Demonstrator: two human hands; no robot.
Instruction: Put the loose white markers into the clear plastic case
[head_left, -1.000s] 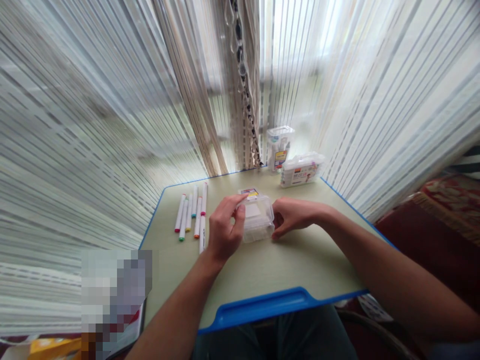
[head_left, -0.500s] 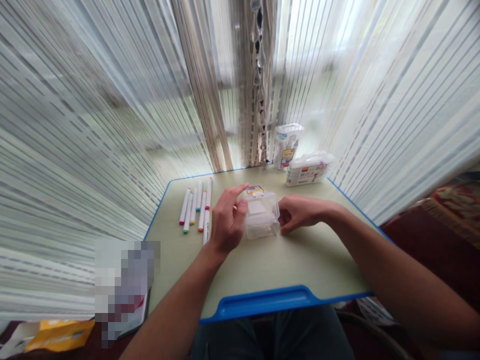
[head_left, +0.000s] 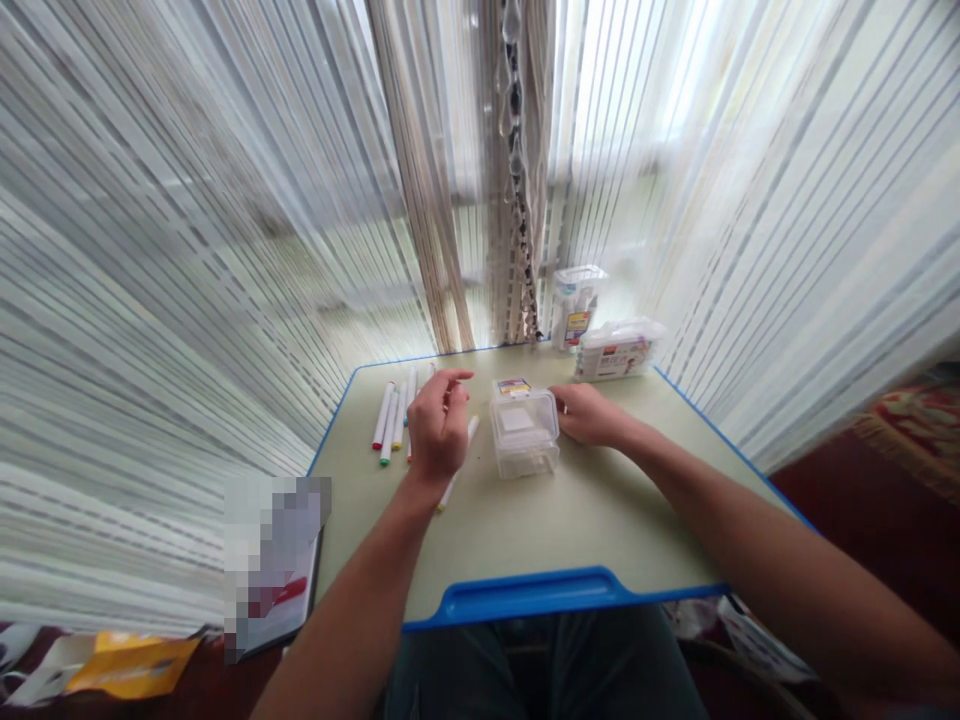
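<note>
A small clear plastic box (head_left: 524, 432) with a shut lid stands in the middle of the pale green table (head_left: 570, 520). My right hand (head_left: 592, 413) lies on the table at the box's right side, its curled fingers pressed against the box. My left hand (head_left: 437, 425) hovers just left of the box with its fingers curled. A white marker (head_left: 454, 474) runs slantwise under that hand and seems to be held in it. Several white markers with coloured caps (head_left: 391, 418) lie in a row further left.
Two clear marker cases stand at the table's far edge, one upright (head_left: 576, 303) and one lying down (head_left: 619, 347). Striped curtains hang close around the table. A blue handle rim (head_left: 525, 596) edges the near side. A yellow packet (head_left: 127, 664) lies on the floor at left.
My left hand has let go of the box and moved left toward the row of markers. One marker now lies slantwise beneath it. My right hand has slid toward the box's far right corner.
</note>
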